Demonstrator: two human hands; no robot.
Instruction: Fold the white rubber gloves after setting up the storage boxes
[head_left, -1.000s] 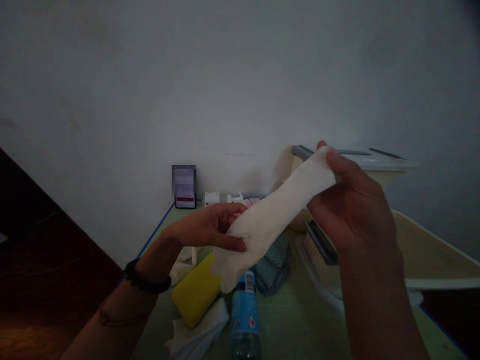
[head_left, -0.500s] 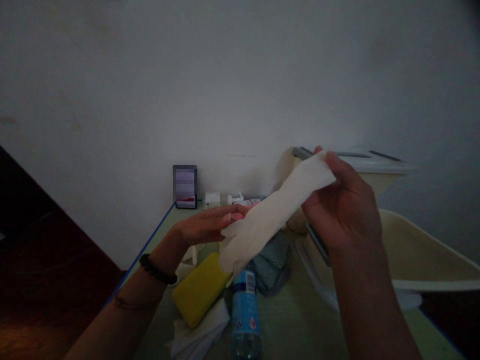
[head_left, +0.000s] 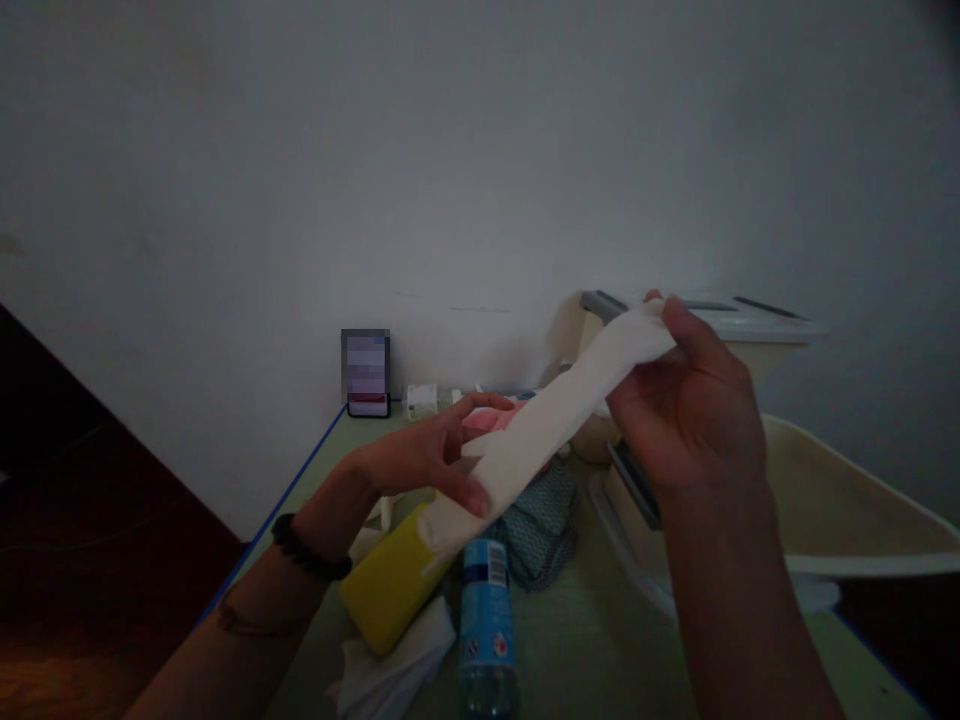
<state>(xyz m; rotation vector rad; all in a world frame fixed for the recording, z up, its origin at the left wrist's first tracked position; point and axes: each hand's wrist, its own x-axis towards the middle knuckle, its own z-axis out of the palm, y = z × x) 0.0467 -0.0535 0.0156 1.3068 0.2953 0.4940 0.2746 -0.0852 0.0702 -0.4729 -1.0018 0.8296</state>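
A long, limp white glove (head_left: 559, 415) stretches slantwise between my hands, its finger end low on the left and its cuff high on the right. My right hand (head_left: 690, 410) pinches the cuff between thumb and fingers. At the finger end, my left hand (head_left: 420, 455) has its thumb laid across the front of the glove, with the other fingers curved behind and above it. Below the glove are a yellow slab-like item (head_left: 390, 585), a blue-labelled bottle (head_left: 486, 620) and a grey-green cloth (head_left: 544, 530). Pink material (head_left: 491, 417) shows behind my left fingers.
A phone (head_left: 367, 372) leans on the wall at the back left of the green table (head_left: 592, 650). Small bottles (head_left: 421, 401) lie along the wall. Crumpled white material (head_left: 394, 665) lies in front. Cream bins (head_left: 855, 500) with a grey handle occupy the right.
My left thumb has come round onto the front of the glove, and the left fingers have spread. The glove's finger end has straightened and shifted slightly left. My right hand keeps its hold.
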